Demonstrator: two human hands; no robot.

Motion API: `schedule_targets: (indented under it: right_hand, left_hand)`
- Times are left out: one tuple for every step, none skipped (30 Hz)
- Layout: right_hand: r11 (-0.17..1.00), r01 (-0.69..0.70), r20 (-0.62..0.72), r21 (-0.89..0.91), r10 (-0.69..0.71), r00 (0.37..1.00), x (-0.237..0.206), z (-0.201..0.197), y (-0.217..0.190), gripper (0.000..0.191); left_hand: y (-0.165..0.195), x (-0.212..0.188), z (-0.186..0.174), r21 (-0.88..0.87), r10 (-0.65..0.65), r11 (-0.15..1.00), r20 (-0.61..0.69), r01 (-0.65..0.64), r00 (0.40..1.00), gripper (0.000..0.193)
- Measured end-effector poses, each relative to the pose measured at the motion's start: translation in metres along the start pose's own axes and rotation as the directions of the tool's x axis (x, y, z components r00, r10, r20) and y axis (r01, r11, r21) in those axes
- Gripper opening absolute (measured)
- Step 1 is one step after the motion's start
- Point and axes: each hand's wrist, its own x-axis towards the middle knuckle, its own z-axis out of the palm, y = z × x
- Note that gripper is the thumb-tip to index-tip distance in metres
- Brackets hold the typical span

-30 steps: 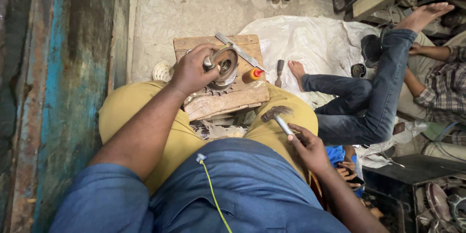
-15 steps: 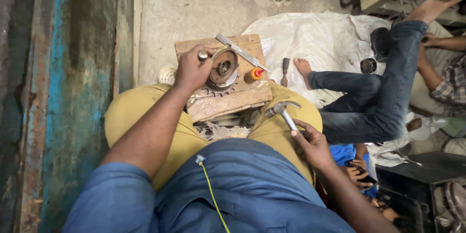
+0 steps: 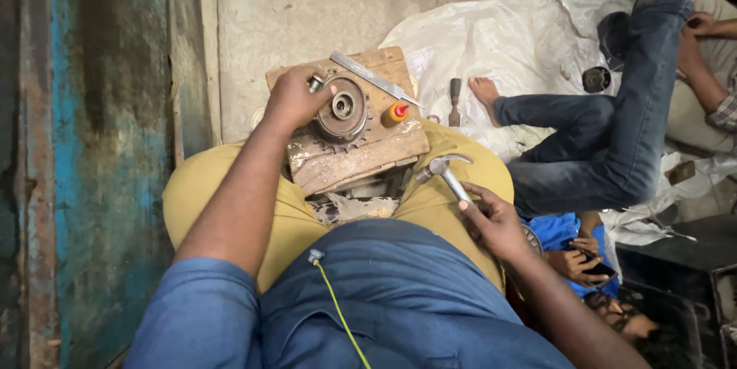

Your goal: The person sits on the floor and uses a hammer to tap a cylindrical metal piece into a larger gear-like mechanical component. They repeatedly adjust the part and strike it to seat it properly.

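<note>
My left hand (image 3: 292, 100) pins the round toothed metal sprocket (image 3: 342, 112) on the worn wooden block (image 3: 361, 158); my right hand (image 3: 491, 219), fingers wrapped around the steel claw hammer (image 3: 449, 173), readies a squarely aimed strike.

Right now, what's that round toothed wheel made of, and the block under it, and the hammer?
The toothed wheel looks like metal: grey, dull, greasy sheen, with cut teeth. The block looks like raw wood: pale, worn, grain lines and chipped edges. The hammer in the right hand has a shiny metal head; its shaft also looks metallic. The left hand rests by the wheel.
</note>
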Motion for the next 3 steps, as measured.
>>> schedule_targets:
  right_hand:
    - [1.0, -0.023, -0.004, 0.003, 0.023, 1.0, 0.0, 0.0006, 0.0014, 0.046]
    - [0.999, -0.042, -0.007, 0.004, 0.042, 0.999, 0.001, 0.0003, 0.0015, 0.046]
    - [0.998, -0.061, -0.01, 0.003, 0.061, 0.998, 0.0027, -0.0002, 0.001, 0.047]
  left_hand:
    - [0.0001, -0.0002, 0.0008, -0.032, 0.02, 0.999, -0.03, -0.021, 0.999, 0.034]
    - [0.0002, -0.0016, 0.0026, -0.065, 0.039, 0.997, -0.066, -0.044, 0.997, 0.032]
    - [0.0001, -0.0042, 0.0055, -0.098, 0.057, 0.993, -0.103, -0.067, 0.993, 0.031]
